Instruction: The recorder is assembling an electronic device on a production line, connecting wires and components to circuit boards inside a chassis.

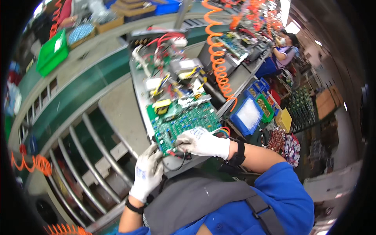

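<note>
Both gloved hands met at the near edge of the green circuit board (184, 121) lying on the bench (121, 113). Left hand (148, 171) curled, fingertips touching the board's corner. Right hand (201, 143) pinched narrow on a black wire (181, 156). Orange coiled hose (217, 62) hung beyond; blue bin (246, 116) sat right.

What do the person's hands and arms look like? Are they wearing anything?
Both the left hand and right hand wear white knit gloves with small blue print on the back. A black band wraps each wrist. The forearms are bare, and blue sleeves start higher up.
</note>
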Motion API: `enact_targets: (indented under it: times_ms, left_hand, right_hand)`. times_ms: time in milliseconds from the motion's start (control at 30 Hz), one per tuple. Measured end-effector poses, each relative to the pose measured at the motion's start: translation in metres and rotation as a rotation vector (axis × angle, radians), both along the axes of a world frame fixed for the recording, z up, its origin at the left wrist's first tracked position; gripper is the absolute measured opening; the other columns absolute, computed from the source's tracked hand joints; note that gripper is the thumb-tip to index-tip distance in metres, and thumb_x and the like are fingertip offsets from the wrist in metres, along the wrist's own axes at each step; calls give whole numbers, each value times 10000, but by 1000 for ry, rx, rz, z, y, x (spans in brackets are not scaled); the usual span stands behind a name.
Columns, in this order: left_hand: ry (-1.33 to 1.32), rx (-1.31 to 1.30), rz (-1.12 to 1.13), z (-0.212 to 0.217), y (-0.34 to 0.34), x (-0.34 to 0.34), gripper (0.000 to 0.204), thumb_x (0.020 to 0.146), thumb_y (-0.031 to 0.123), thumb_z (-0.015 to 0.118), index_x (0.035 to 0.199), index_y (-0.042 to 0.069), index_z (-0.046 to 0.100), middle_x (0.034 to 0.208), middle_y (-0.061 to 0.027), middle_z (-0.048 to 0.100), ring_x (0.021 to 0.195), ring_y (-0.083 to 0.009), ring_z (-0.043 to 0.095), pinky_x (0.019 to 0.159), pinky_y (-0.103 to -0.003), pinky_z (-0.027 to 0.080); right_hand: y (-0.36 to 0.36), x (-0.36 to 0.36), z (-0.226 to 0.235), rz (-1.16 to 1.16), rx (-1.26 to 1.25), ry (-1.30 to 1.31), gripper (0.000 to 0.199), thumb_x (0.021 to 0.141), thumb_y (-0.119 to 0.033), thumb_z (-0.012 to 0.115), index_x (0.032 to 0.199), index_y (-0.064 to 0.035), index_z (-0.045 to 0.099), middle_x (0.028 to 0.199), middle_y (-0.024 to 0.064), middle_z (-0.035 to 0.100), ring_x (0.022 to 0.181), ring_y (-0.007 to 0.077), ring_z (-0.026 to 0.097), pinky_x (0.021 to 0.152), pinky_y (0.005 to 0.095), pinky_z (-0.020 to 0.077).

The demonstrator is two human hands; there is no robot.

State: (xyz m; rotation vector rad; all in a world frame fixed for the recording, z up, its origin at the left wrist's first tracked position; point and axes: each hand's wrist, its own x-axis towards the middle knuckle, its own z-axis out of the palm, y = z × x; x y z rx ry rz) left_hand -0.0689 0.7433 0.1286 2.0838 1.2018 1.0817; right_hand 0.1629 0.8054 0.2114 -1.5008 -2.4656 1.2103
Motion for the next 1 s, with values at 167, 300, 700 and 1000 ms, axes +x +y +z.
enact_targets:
  times_ms: [167,300,700,1000]
  left_hand:
    - [-441,-745,183,-30,-41,1,308,895,90,566,1182,-16,529,1161,-174,586,1020,-297,588,918,-371,466]
    - [-245,-741,-224,-177,-54,-15,261,961,132,495,1180,-8,522,1103,-102,598,979,-221,600,859,-351,490]
    - [148,-495,709,-45,-62,84,210,870,106,562,1037,-22,567,957,-183,605,857,-318,583,807,-407,477]
    - [339,-336,831,11,-53,164,174,802,86,613,929,-32,600,848,-244,609,766,-390,571,768,-449,467]
  right_hand:
    - [17,109,11,-486,215,528,426,941,-295,577,1229,18,581,1101,88,653,1002,171,613,883,302,489]
    - [97,208,-76,-708,-192,883,495,1028,-345,462,1355,26,472,1199,87,622,1038,172,607,953,306,471]
    - [151,138,-102,-591,-436,1131,498,1045,-463,329,1161,-27,541,1199,80,532,1091,162,513,967,316,426]
    - [245,99,-62,-210,-567,786,764,974,-644,308,1451,-54,394,1387,99,488,1278,198,401,1065,382,350]
